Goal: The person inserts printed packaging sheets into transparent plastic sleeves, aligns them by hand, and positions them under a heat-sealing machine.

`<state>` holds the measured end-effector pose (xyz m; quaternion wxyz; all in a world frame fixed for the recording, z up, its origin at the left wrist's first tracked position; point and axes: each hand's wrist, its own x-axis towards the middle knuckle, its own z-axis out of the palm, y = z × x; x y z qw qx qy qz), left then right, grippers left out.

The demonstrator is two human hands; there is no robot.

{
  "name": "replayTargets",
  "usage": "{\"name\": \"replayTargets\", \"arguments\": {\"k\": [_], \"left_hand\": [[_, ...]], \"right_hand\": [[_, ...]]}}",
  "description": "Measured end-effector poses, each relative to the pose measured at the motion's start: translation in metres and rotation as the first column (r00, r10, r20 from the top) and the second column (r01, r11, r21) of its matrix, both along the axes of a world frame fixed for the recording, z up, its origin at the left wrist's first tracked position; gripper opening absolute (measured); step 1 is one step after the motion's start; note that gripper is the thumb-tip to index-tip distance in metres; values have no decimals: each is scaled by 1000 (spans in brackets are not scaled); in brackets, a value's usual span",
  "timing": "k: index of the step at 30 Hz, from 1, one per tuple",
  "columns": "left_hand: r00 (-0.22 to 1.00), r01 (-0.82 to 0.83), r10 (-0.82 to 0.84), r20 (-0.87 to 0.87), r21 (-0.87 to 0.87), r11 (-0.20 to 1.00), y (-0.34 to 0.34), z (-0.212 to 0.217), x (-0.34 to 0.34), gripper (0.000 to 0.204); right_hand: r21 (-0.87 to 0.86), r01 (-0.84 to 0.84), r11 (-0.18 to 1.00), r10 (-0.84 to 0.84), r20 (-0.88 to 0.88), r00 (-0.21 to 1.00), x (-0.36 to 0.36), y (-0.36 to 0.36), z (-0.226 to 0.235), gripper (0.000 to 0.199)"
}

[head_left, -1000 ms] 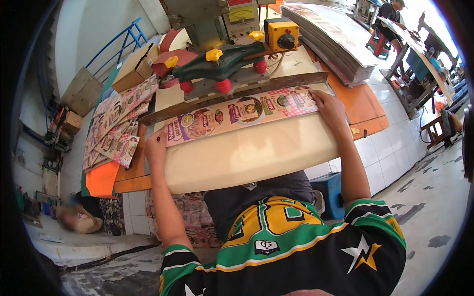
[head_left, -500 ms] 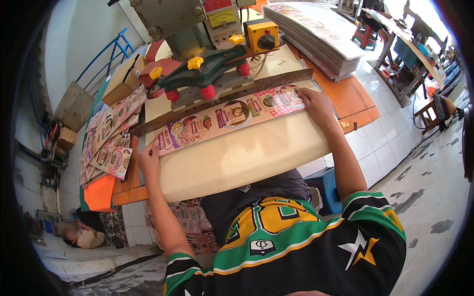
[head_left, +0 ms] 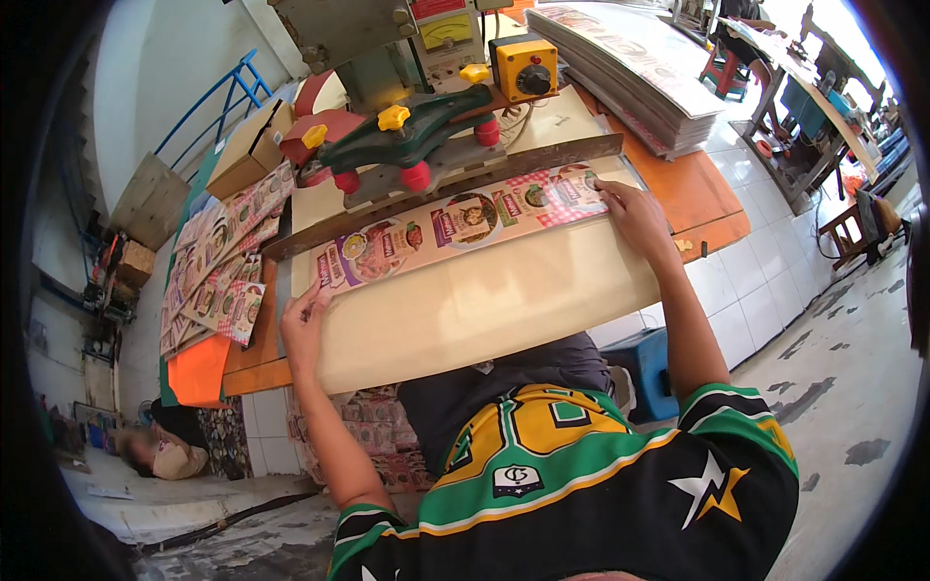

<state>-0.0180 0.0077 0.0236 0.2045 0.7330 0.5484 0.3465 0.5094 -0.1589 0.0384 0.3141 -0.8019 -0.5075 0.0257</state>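
The printed strip (head_left: 455,225) lies across the middle of the frame, rising slightly from left of centre to right of centre, on a smooth cream sheet (head_left: 484,305) and along the near side of a long metal bar (head_left: 455,194). It looks like thin printed card: light, springy enough to stay flat, easy to crease, and likely to slide on the smooth sheet; a hold at both short ends, with light fingertip pressure, should suit it, keeping it straight without bending the middle. The loose printed pieces (head_left: 218,247) at the left of the frame look similarly thin. Left of centre, the left hand (head_left: 302,329) has its fingers bent and bunched close together, the tips at or just beside the strip's lower left corner; whether they pinch the card or merely rest by it I cannot tell. Right of centre, the right hand (head_left: 635,221) is partly curled, its fingertips touching the strip's right end, though the underside is hidden, so I cannot tell a pinch from a press. The two hands are well apart, with nearly the whole strip between them.
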Motion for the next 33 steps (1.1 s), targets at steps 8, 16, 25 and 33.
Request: {"name": "replayTargets", "arguments": {"k": [8,16,25,33], "left_hand": [[1000,-4,4,-1,10,1000,1,-4,2,43],[998,-36,38,-46,46,998,1,-5,3,43],[999,-22,24,-29,45,999,2,-7,3,43],[999,-31,32,-27,47,998,1,-5,5,43]], "right_hand": [[168,37,985,-45,41,998,-5,2,-13,28],[175,44,984,-62,98,993,-7,2,-17,26],[175,48,983,-66,101,993,-8,1,-16,26],[166,53,985,-71,101,992,-8,2,-16,26]]}}
